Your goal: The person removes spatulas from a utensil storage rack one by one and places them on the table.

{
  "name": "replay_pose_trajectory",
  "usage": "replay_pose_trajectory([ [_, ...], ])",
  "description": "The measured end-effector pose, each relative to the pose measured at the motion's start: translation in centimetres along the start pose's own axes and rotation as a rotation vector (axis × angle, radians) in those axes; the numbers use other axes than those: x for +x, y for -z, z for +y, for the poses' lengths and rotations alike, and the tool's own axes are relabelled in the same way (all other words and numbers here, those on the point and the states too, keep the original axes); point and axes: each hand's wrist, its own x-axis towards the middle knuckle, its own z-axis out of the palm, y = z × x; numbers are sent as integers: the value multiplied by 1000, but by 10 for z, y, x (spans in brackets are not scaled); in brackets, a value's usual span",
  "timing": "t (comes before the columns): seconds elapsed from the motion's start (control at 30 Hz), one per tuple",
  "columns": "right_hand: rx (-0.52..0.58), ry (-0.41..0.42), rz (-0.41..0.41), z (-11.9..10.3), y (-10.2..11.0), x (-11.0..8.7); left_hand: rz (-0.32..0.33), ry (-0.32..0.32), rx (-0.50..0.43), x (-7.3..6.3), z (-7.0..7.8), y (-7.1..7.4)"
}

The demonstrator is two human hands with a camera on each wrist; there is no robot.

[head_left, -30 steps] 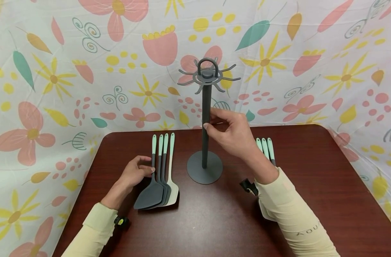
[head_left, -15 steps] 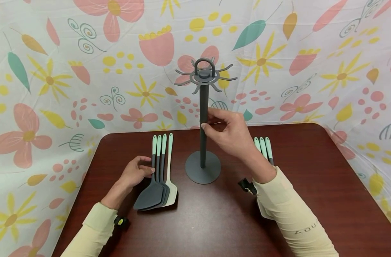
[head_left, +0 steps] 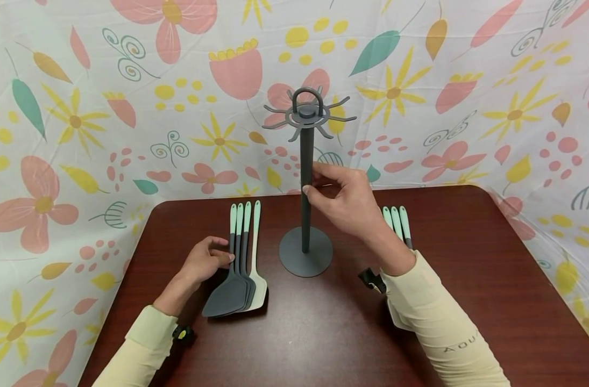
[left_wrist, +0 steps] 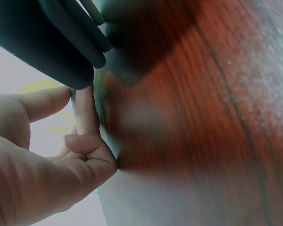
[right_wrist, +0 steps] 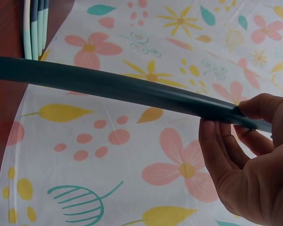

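A grey utensil stand (head_left: 306, 215) with a round base, a ring of hooks and a loop on top stands upright mid-table. My right hand (head_left: 345, 199) pinches its pole (right_wrist: 132, 89) between thumb and fingers. On the left lie several utensils with mint handles, heads toward me. My left hand (head_left: 204, 260) pinches the shaft of the leftmost one, a dark grey turner (head_left: 225, 296). In the left wrist view, that turner's head (left_wrist: 42, 47) hides part of the grip. At the row's right end lies a cream turner (head_left: 258, 290).
More mint-handled utensils (head_left: 396, 220) lie to the right of the stand, their lower parts mostly hidden behind my right forearm. The dark red wooden table (head_left: 313, 344) ends at a flower-print cloth (head_left: 178, 107) hanging behind it.
The head view has shifted slightly. My left hand has nudged the leftmost turner a little to the right, closer to its neighbours. The right hand keeps its hold on the stand's pole.
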Motion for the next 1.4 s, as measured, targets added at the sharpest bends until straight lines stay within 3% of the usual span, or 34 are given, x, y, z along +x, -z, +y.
replay_pose_trajectory([
  [0.5,1,-13,1,0,-2,0,16,4,38,-4,-5,0],
  [0.67,-11,-12,-7,0,-2,0,59,6,83,-9,-2,3],
  [0.87,-6,-12,-24,1,0,1,128,-58,174,-20,11,11],
  [1.1,23,-17,-28,0,5,-3,152,-136,185,-36,29,16],
  [1.4,-118,9,7,5,31,-26,250,-250,251,-54,39,23],
])
